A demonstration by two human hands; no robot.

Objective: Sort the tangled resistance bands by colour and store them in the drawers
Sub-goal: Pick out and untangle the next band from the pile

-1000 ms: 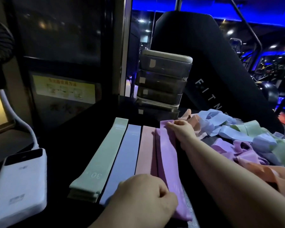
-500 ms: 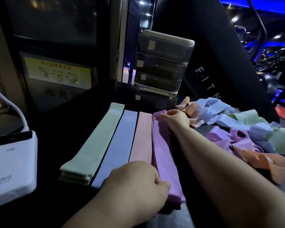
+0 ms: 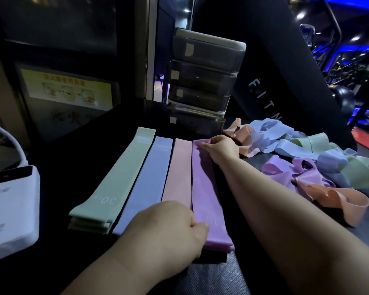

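Note:
Four flat stacks of bands lie side by side on the dark table: green, blue, pink and purple. My left hand pinches the near end of the top purple band. My right hand pinches its far end, holding it stretched flat along the purple stack. A tangled heap of mixed bands lies to the right of my right forearm. A small dark drawer tower stands behind the stacks, its drawers shut.
A white power bank with a cable lies at the left edge. A black padded gym machine rises behind the heap. A yellow instruction label is on the cabinet at the back left.
My view has tilted down and drawn closer. Both hands stay on the ends of the purple band, which now lies straighter on its stack.

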